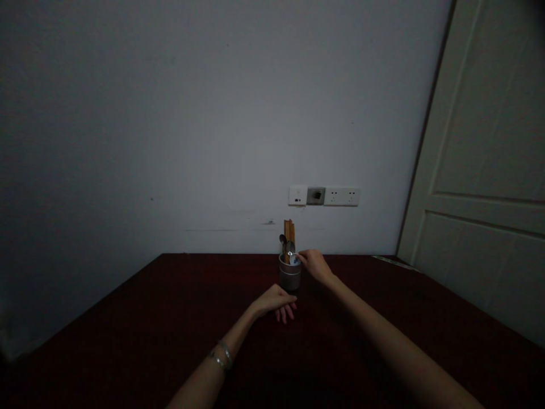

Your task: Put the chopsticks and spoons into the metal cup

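Note:
A grey utensil holder [290, 278] stands upright on the dark red table. Wooden chopsticks [289, 230] and metal spoons [290, 247] stick up out of it. My right hand [314, 263] is at the holder's right rim, thumb and fingers pinched on a white ceramic spoon [294, 259] with a blue mark; its lower part is hidden inside. My left hand [276, 302] is just in front of the holder, low over the table, palm turned down and to the right. Its fingers are apart and nothing shows in them. A bracelet [222, 355] circles the left wrist.
The table [191, 295] reaches back to a plain wall [213, 142]. Sockets and switch plates [324, 196] are set in the wall behind the holder. At the right stands a pale panelled door [481, 182]. A thin pale strip [395, 263] lies along the table's back right edge.

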The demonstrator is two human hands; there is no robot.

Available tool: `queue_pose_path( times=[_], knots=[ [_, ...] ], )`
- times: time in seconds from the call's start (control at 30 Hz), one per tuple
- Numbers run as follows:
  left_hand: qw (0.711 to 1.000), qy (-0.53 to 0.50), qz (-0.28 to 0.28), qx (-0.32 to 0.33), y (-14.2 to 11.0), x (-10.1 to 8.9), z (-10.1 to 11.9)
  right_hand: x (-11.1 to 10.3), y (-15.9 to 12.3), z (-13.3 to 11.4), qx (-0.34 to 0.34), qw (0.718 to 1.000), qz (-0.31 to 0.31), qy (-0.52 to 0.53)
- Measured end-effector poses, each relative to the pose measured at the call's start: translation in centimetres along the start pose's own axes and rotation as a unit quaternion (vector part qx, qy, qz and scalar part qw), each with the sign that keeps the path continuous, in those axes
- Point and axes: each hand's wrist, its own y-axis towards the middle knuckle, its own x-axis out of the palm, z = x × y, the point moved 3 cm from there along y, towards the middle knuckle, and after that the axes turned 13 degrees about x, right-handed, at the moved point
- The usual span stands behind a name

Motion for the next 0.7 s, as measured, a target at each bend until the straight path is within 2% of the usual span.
queue_pose_path(
  times=[0.3,0.47,0.7],
  knots=[
    [1.000,0.007,-0.016,0.016,0.3,-0.3,-0.7,-0.9,-0.2,0.3,0.007,1.000,0.001,0.006],
    [0.999,0.035,-0.010,0.036,0.5,-0.6,-1.2,-2.1,-0.6,1.4,0.044,0.999,0.000,0.005],
    [0.996,0.079,-0.011,0.043,0.4,-0.6,-0.4,-2.4,-3.5,3.4,0.097,0.994,0.001,-0.041]
  ],
)
